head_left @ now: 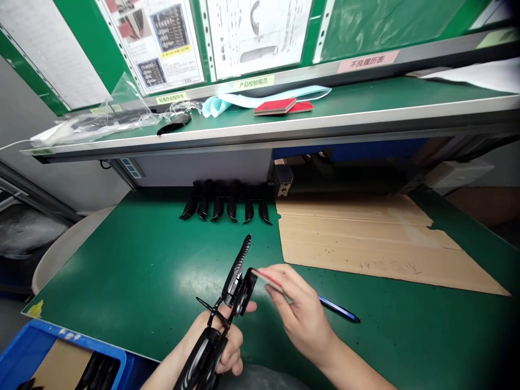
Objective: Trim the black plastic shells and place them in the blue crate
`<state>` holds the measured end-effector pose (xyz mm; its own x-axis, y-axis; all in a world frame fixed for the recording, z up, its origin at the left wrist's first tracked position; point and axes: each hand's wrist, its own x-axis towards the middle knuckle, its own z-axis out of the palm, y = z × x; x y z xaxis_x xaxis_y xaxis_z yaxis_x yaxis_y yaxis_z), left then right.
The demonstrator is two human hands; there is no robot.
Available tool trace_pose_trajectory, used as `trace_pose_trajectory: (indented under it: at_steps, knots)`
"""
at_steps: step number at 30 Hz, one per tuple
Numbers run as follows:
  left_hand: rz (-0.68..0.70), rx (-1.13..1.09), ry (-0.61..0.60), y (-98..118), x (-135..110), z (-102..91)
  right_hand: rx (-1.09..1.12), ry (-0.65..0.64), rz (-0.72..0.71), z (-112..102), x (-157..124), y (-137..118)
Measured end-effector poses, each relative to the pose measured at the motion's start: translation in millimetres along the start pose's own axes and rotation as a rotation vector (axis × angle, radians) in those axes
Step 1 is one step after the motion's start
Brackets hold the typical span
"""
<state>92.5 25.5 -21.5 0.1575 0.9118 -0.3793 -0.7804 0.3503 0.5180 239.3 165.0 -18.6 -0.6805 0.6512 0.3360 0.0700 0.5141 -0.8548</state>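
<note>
Two hands busy: the left hand (232, 346) grip closes on a glossy black plastic moulding (234, 279), the right hand (300, 311) grip pinches a thin red-edged card (268, 280); a loose pinch could drop it.

Black plastic part (235, 281) in left hand (231, 346)

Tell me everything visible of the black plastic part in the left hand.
The glossy black moulded plastic part is long, with a ridged, tapering tip pointing up and thin struts midway. The left hand grips it, tilted, above the green bench mat. A red-edged strip in the right hand appears to touch its upper end.
</note>
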Motion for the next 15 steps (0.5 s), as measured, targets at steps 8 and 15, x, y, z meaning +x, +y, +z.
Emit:
trace_pose_trajectory:
  at_steps: [8, 15]
  knots:
    - [-0.018, 0.032, -0.079, -2, -2, -3.6, 0.127, -0.341, -0.087, -14, -9, -24]
    - [-0.007, 0.054, -0.016, -6, -6, -3.0, 0.283, -0.380, -0.005, -22, -10, -33]
